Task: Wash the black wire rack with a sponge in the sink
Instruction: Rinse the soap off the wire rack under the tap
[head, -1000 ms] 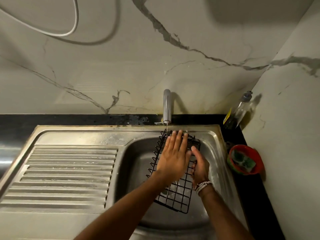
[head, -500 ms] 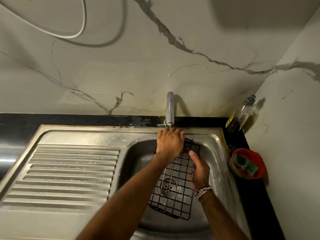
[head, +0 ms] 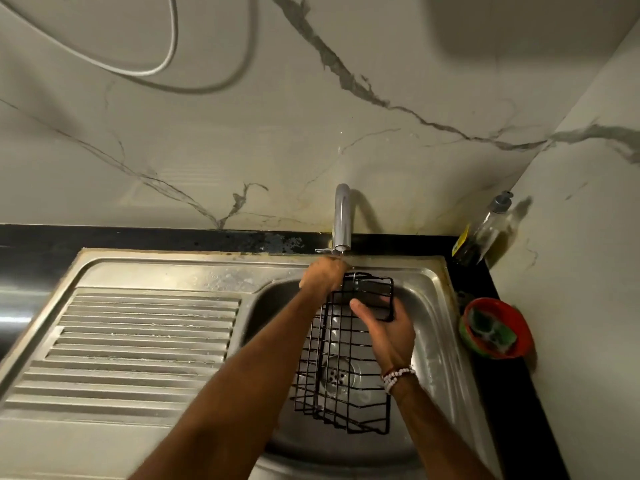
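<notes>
Rack: the black wire rack (head: 343, 355) stands tilted inside the sink (head: 427, 306) basin, above the drain, its far end near the tap (head: 342, 216).
Right hand: the right hand (head: 389, 336) grips the rack's far right edge, thumb across the wires; a beaded bracelet (head: 398, 375) circles the wrist.
Left hand: the left hand (head: 323, 275) is off the rack, up at the tap's base; its finger position cannot be told.
Sponge: a green sponge (head: 491, 332) lies in a red bowl (head: 519, 327) on the counter right of the sink.
Corner: a soap bottle (head: 485, 233) stands behind the bowl.
Left side: the ribbed drainboard (head: 138, 341).
</notes>
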